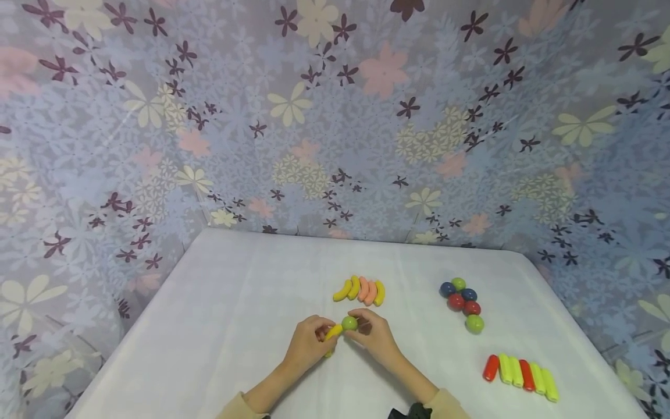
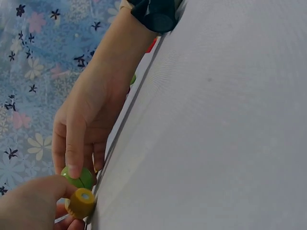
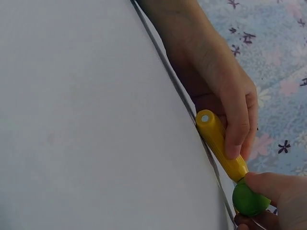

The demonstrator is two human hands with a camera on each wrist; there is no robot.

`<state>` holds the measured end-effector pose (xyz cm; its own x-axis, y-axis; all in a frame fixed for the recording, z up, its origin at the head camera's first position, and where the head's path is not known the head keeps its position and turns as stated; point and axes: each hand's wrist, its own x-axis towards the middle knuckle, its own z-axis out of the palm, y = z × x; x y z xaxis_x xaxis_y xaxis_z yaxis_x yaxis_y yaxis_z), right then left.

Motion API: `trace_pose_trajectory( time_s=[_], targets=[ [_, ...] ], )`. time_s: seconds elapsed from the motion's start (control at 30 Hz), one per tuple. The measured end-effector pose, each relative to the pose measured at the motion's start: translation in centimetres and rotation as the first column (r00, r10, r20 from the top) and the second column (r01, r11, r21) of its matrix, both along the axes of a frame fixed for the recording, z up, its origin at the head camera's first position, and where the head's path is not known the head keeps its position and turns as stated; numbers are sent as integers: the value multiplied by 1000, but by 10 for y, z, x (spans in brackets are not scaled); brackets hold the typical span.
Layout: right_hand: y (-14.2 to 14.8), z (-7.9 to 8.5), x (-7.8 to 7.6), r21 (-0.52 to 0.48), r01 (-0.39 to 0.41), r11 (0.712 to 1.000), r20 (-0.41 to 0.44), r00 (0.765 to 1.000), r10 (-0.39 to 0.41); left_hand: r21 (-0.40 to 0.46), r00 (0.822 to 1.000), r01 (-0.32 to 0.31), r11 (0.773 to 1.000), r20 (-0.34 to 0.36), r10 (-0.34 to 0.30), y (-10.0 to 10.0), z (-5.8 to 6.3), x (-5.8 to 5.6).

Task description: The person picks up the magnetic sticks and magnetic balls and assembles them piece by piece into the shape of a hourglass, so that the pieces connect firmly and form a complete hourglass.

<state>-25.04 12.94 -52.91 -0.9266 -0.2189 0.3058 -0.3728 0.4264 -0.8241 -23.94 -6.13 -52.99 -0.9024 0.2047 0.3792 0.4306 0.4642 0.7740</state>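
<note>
My left hand point(image 1: 309, 343) pinches a long yellow bead point(image 3: 218, 139) between thumb and fingers. A hole shows in its near end in both wrist views. My right hand point(image 1: 378, 337) pinches a round green bead point(image 1: 349, 323) by its side. The green bead sits against the far end of the yellow one, apparently touching it. In the left wrist view the yellow bead point(image 2: 81, 203) is seen end-on, partly covering the green bead point(image 2: 82, 178). Beside the right fingertips runs a thin pale line, perhaps a string. Both hands are just above the white table point(image 1: 235, 326).
Beyond the hands lies a row of curved yellow and pink beads point(image 1: 361, 290). To the right is a cluster of round blue, red and green beads point(image 1: 456, 301). Nearer, at right, red and yellow-green cylinders point(image 1: 527, 374) lie side by side. A flowered cloth point(image 1: 335, 116) hangs behind the table.
</note>
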Motion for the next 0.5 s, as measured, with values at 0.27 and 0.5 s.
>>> trace_pose_trajectory(
  time_s=[0.27, 0.5],
  targets=[
    [0, -3, -5, -113, -186, 976, 4, 982, 187, 19, 999, 24, 1000, 26, -25, -2, 1, -2],
    [-7, 3, -2, -122, -259, 958, -22, 966, 259, 55, 996, 85, 995, 21, -87, -2, -3, -4]
  ],
)
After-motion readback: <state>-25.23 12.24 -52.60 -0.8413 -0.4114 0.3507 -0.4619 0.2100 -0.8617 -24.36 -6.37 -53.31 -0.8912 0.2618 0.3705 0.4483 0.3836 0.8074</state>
